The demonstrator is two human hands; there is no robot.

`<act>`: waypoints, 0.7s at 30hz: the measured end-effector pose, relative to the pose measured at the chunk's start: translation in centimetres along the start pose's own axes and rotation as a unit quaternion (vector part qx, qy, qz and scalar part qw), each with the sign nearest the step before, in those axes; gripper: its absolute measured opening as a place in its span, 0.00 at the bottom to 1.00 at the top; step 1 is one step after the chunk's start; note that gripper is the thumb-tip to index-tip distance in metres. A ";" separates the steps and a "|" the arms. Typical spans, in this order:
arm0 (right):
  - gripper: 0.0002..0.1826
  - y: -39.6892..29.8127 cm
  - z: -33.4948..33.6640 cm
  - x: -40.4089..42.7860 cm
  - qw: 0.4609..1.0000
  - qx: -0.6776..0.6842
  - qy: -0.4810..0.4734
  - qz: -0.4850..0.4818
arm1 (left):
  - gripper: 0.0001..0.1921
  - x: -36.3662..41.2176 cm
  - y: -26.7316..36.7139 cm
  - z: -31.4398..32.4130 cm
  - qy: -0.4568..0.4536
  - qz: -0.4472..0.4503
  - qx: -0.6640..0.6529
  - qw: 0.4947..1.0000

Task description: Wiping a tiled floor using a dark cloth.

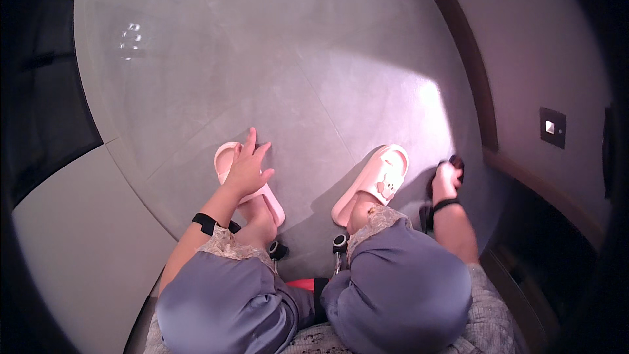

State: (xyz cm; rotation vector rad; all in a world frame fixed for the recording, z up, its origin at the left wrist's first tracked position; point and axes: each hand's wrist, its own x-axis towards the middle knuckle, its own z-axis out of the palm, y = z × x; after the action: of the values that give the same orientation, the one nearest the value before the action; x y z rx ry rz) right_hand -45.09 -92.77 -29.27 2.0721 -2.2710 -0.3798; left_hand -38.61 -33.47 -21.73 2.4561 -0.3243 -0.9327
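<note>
My left hand [247,169] hangs over the pink slipper [276,206] on my left foot, its fingers spread and nothing in them. Another pink slipper [393,169], with a raised cartoon animal on its strap, is on my right foot. Beside that slipper, on the right, my right hand [446,177] is closed around a dark object [458,161]. Most of this object is hidden by the hand, so its kind is unclear. Both wrists wear black bands.
Grey floor tiles [221,83] stretch ahead. A pale cabinet panel [83,246] and a glossy black panel [49,98] are at left. Caster wheels [339,242] stand below my knees. At right, the wall holds a dark square plate [552,128] above a brown skirting board [479,83].
</note>
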 end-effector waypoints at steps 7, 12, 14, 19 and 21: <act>0.30 -16.2 -10.2 -20.7 0.945 0.090 -0.027 -0.314 | 0.38 -1.0 0.0 -0.3 0.003 -0.017 0.026 1.000; 0.32 -21.1 -7.5 -30.7 0.754 0.036 0.043 -0.655 | 0.36 -0.4 0.3 -0.2 0.013 -0.002 0.020 1.000; 0.32 -20.1 -7.3 -35.7 0.647 0.021 0.020 -0.762 | 0.35 -0.8 -0.2 0.3 0.051 0.014 0.007 0.999; 0.29 -13.3 -1.3 -39.2 0.383 0.001 0.019 -0.923 | 0.34 -0.7 0.0 0.0 0.046 0.011 0.008 0.999; 0.29 -9.6 -4.0 -39.1 0.266 -0.067 0.006 -0.962 | 0.34 -1.3 -0.6 -0.1 0.049 0.003 -0.005 0.999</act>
State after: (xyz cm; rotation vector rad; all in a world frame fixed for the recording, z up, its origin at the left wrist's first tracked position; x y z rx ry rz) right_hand -30.89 -55.60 -22.22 2.8874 1.4947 -0.3231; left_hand -39.49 -32.43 -21.24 2.4801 -0.2934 -0.8060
